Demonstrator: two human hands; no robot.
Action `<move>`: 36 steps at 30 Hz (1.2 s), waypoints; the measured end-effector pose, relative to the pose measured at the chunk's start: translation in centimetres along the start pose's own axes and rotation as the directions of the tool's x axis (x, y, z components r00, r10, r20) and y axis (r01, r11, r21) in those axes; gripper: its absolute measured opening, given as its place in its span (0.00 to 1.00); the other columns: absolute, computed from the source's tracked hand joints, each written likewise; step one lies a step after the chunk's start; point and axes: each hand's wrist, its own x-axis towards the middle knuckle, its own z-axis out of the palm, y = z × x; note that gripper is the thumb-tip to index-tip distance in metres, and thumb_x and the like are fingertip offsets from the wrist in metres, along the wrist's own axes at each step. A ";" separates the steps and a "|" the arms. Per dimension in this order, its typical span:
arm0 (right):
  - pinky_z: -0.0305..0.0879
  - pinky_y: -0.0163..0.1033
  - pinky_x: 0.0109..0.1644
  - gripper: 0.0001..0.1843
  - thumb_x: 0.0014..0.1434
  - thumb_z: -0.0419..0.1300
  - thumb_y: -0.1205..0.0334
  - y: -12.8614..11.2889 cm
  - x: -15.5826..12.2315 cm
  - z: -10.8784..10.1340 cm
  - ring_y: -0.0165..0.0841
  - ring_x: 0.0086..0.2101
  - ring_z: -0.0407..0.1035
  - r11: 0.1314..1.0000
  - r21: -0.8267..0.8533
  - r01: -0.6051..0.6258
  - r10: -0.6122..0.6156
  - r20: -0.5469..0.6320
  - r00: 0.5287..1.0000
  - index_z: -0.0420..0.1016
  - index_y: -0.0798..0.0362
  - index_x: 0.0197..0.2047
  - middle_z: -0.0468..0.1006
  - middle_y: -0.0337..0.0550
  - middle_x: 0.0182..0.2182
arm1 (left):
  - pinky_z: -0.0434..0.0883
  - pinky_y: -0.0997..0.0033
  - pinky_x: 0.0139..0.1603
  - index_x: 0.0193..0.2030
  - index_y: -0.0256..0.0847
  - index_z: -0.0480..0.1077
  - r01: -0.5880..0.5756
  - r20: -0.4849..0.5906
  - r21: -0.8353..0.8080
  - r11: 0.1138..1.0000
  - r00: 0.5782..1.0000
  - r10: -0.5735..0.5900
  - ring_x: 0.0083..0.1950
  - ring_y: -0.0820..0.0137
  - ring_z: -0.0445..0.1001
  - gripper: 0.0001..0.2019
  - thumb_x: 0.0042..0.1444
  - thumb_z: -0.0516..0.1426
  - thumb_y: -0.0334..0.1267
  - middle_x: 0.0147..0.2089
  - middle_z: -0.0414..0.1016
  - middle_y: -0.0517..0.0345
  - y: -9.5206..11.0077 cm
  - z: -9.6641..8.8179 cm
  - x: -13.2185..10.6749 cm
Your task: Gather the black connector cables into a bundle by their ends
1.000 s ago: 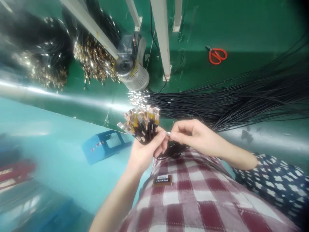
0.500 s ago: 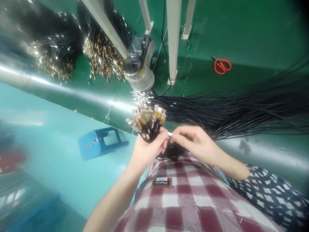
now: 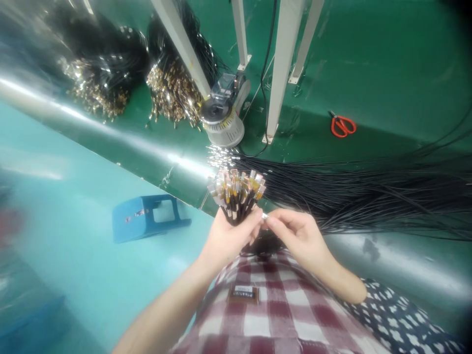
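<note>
My left hand (image 3: 234, 235) is closed round a bundle of black cables (image 3: 238, 196), whose ends fan out upward with shiny metal tips and yellowish tape. Close by on the right, my right hand (image 3: 295, 231) pinches a small whitish cable end (image 3: 264, 216) between thumb and forefinger, right at the left thumb. What exactly this piece is, I cannot make out. Below the hands, dark cable lengths (image 3: 267, 242) hang in front of the checked apron (image 3: 280, 305).
Long black cables (image 3: 350, 189) stretch across the green table to the right. A round tape dispenser (image 3: 224, 120) stands beyond the bundle. Red-handled scissors (image 3: 342, 126) lie at the back right. Cable heaps (image 3: 175, 93) sit back left among pale posts (image 3: 283, 69). A blue stool (image 3: 132, 221) stands on the floor.
The view has shifted a little, so the table things sit lower and mostly farther right. Both hands keep their grips, the right still pinching the small end beside the bundle.
</note>
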 end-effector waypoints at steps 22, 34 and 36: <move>0.58 0.35 0.32 0.20 0.64 0.51 0.53 0.1 0.6 -0.3 0.28 0.24 0.58 0.995 0.092 -0.049 0.036 0.142 0.989 0.62 0.53 0.23 0.63 0.35 0.19 | 0.54 0.78 0.17 0.25 0.37 0.66 -0.028 0.013 -0.015 1.000 1.000 0.028 0.19 0.79 0.60 0.13 0.55 0.58 0.42 0.18 0.62 0.63 -0.2 -0.1 1.3; 0.59 0.33 0.31 0.16 0.65 0.52 0.55 0.6 0.4 -0.5 0.27 0.23 0.60 0.998 0.038 -0.043 0.039 0.097 0.995 0.71 0.54 0.31 0.66 0.34 0.19 | 0.55 0.79 0.17 0.34 0.37 0.70 -0.072 -0.070 -0.127 0.989 0.996 0.063 0.17 0.82 0.57 0.09 0.54 0.60 0.42 0.21 0.65 0.64 -0.6 -0.1 1.3; 0.60 0.34 0.32 0.16 0.65 0.52 0.55 0.6 0.6 -0.1 0.27 0.23 0.61 0.996 0.082 -0.043 0.037 0.078 0.996 0.70 0.54 0.29 0.66 0.34 0.18 | 0.56 0.80 0.17 0.36 0.37 0.71 -0.056 -0.085 -0.120 0.991 0.995 0.046 0.18 0.82 0.58 0.10 0.51 0.62 0.41 0.22 0.67 0.62 -0.6 0.1 1.2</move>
